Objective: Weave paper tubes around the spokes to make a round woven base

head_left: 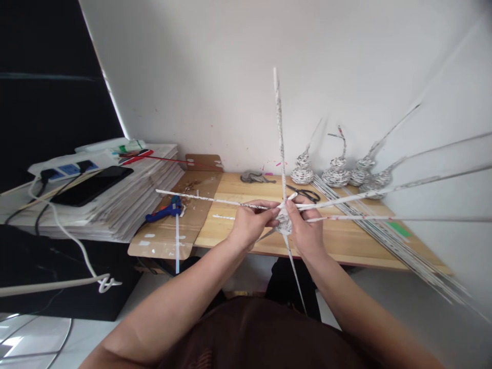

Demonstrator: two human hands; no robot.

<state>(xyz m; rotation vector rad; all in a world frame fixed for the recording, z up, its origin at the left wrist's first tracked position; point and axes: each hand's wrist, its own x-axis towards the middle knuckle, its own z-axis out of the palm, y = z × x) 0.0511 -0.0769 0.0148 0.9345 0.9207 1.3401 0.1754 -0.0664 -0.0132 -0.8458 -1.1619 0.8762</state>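
Paper weave (284,224) in pinched hands (249,223)

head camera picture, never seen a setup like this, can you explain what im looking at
There is no machine here, just one picture from a head-worn camera looking forward and down at the wearer's own bare hands. The left hand and the right hand together hold a small woven piece, with long thin rods sticking out around it. On the wooden table are a blue glue gun lying on cardboard, scissors, a rod bundle and, near the wall, several bulb-shaped woven pieces.
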